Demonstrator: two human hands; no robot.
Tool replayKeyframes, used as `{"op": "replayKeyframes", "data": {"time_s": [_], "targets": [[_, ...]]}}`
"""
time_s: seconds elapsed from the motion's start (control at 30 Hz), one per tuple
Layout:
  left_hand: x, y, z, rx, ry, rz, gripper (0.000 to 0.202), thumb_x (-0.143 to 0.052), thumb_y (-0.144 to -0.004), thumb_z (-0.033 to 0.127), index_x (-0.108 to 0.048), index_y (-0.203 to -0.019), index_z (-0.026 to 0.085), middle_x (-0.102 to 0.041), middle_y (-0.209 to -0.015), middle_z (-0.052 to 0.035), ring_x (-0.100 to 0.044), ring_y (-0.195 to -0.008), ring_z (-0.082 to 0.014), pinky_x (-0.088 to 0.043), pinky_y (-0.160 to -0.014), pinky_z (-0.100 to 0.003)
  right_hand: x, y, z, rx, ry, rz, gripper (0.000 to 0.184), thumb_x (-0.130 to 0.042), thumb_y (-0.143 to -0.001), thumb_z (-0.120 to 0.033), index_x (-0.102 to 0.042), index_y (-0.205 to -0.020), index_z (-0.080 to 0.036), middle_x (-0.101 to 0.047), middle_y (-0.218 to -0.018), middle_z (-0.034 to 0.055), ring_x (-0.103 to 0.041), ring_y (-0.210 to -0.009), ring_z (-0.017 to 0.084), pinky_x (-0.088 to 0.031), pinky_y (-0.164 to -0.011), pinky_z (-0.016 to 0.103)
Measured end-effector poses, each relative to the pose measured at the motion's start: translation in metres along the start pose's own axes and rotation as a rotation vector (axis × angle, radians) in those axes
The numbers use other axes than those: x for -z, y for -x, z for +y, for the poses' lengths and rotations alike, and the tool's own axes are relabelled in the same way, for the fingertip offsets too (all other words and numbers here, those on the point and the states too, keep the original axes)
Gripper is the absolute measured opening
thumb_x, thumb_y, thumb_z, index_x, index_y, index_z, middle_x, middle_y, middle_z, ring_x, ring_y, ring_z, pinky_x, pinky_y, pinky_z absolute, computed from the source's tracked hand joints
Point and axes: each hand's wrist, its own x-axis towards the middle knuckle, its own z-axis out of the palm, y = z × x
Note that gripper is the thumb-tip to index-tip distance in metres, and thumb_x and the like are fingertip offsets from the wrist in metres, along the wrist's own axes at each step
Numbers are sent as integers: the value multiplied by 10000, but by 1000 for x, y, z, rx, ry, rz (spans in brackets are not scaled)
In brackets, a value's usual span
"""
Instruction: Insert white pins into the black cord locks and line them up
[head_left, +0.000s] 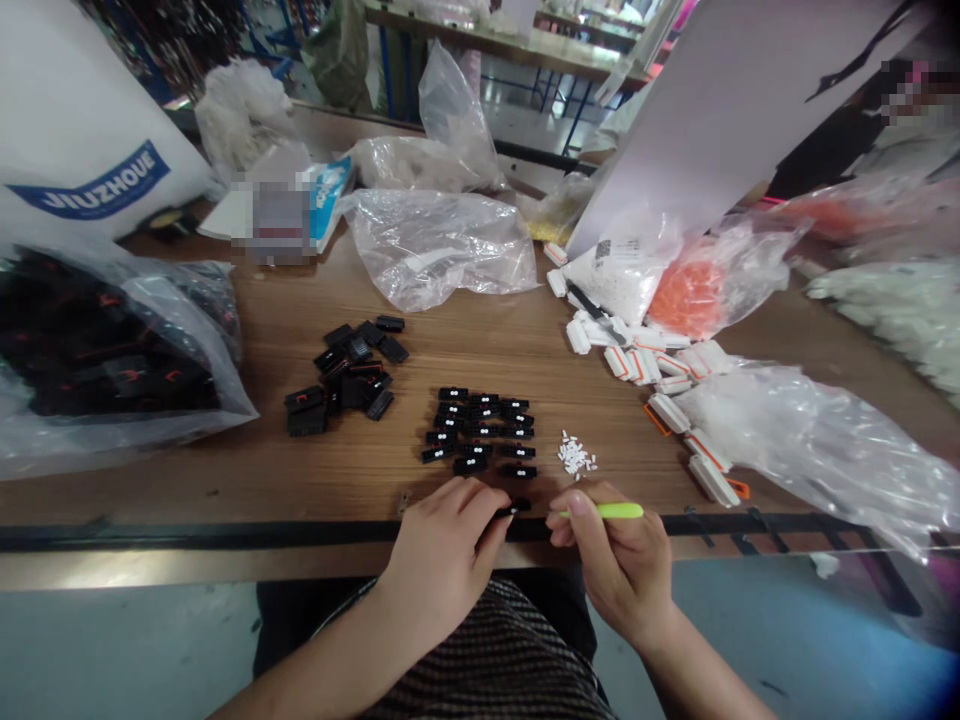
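Observation:
My left hand (444, 545) is closed at the table's near edge, pinching a small black connector housing (516, 507). Just to its right, my right hand (611, 550) is closed around a thin lime-green tool (615, 511) whose tip points left toward that housing. Beyond the hands, several black housings (480, 432) lie in neat rows. A small heap of tiny white parts (576, 457) sits to their right. Further left lies a loose pile of larger black connectors (349, 378).
The wooden table (247, 470) holds a clear bag of black parts (105, 350) at left, empty clear bags (435, 245) at the back, white-and-orange connectors (660, 375) and bags of white and orange parts (690, 290) at right. Another person (847, 140) sits far right.

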Motion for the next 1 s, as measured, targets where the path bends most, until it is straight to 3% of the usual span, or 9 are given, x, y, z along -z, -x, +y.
{"op": "replayKeyframes", "data": {"time_s": [0.27,0.57,0.7,0.8,0.87,1.0], "targets": [[1,1,1,5,-6,-9,57,-571,-924,180,-595,-963,213,-659,-895,-20,-636,-815,-219,-553,-723,-392,0,-2,2,27,22,-19,209,-499,-954,-140,-658,-826,-187,-663,-672,-22,-642,-556,83,-503,-548,192],[-3,1,-3,19,-9,-10,40,-580,-926,200,-598,-961,209,-662,-907,-27,-637,-830,-221,-555,-738,-400,4,-8,-6,8,111,-210,242,-512,-966,-244,-652,-778,-184,-680,-674,10,-653,-589,128,-504,-579,249],[-1,4,0,0,-5,-9,52,-565,-937,202,-608,-964,214,-665,-899,-28,-634,-834,-215,-544,-758,-386,14,-18,-9,-124,-116,-5,333,-491,-989,-307,-692,-758,-179,-681,-618,9,-622,-474,104,-493,-461,209],[14,12,2,-40,-41,-30,69,-546,-949,213,-610,-974,219,-676,-907,-25,-640,-831,-209,-538,-758,-366,24,-35,-11,-112,-179,154,300,-530,-976,-333,-723,-801,-183,-706,-646,17,-626,-479,104,-497,-450,210],[31,19,-2,-22,-101,32,96,-524,-965,225,-612,-1003,227,-686,-935,-19,-652,-839,-198,-532,-748,-340,28,-53,-11,-76,-169,184,241,-573,-954,-338,-732,-855,-187,-726,-681,23,-634,-503,107,-503,-467,215],[77,28,-29,172,-426,133,134,-525,-970,293,-623,-1049,247,-694,-948,-12,-668,-837,-217,-524,-733,-351,27,-103,-11,-15,-148,200,216,-616,-916,-354,-721,-857,-174,-732,-697,34,-633,-512,110,-491,-461,222]]}}
